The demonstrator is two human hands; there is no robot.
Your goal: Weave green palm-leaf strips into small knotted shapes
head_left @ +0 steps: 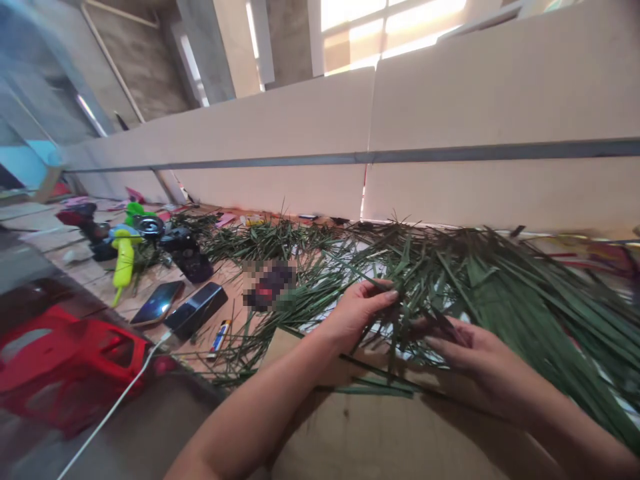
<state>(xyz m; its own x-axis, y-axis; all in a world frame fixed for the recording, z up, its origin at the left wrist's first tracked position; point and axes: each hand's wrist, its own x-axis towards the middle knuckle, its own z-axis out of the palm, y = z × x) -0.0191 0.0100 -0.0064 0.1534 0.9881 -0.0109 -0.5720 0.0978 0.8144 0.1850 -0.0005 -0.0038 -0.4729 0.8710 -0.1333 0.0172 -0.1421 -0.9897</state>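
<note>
My left hand (364,308) pinches narrow green leaf strips (395,340) between thumb and fingers. Some of these strips hang down below my fingertips. To the right, my right hand (467,343) is closed, thumb against fingers, on a darker piece of leaf (447,325). Whether both hands grip one joined piece cannot be made out, since the leaves behind look alike. Loose strips (370,387) lie under my hands across a tan board or cloth (345,433). A big heap of long green leaves (505,287) spreads behind and right of my right hand.
Cut leaf scraps (265,240) cover the table's back, along a pale partition (270,187). Two phones (157,303) (196,312), a lighter (219,338), a yellow-green handheld tool (123,260) and black devices (187,253) lie left. A red plastic stool (70,367) and white cable (115,407) are nearer.
</note>
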